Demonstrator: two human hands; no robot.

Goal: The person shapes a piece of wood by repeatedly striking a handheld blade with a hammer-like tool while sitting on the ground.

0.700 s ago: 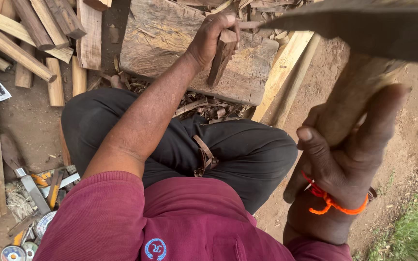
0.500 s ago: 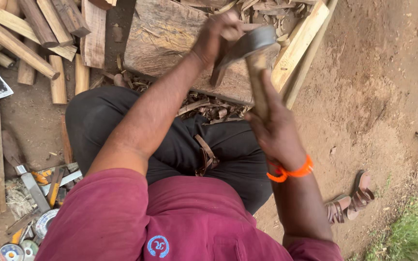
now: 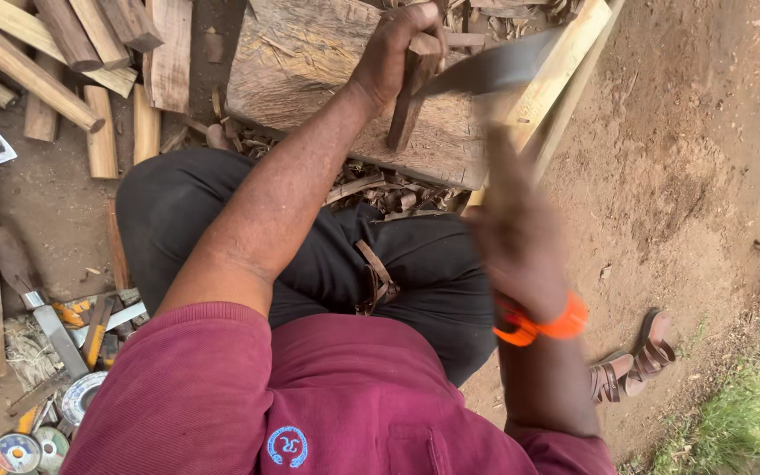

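My left hand [image 3: 395, 51] grips a short dark stick of wood [image 3: 408, 101] and stands it upright on a big wooden chopping block [image 3: 310, 79]. My right hand [image 3: 514, 242], blurred by motion, holds the wooden handle of a hatchet-like tool [image 3: 496, 167]. Its grey metal blade [image 3: 494, 69] lies against the top of the stick, just right of my left fingers. An orange band [image 3: 538, 325] circles my right wrist.
Cut wooden sticks and planks [image 3: 63, 53] lie at the upper left. Wood chips [image 3: 380, 189] lie below the block. Hand tools and round discs [image 3: 54, 369] sit at the lower left. Two brown sandals [image 3: 631, 365] rest on bare earth; grass [image 3: 749, 413] grows at the lower right.
My right hand has swung the tool down from a raised position near the camera, and its blade now meets the stick. My left hand has kept hold of the stick on the block.
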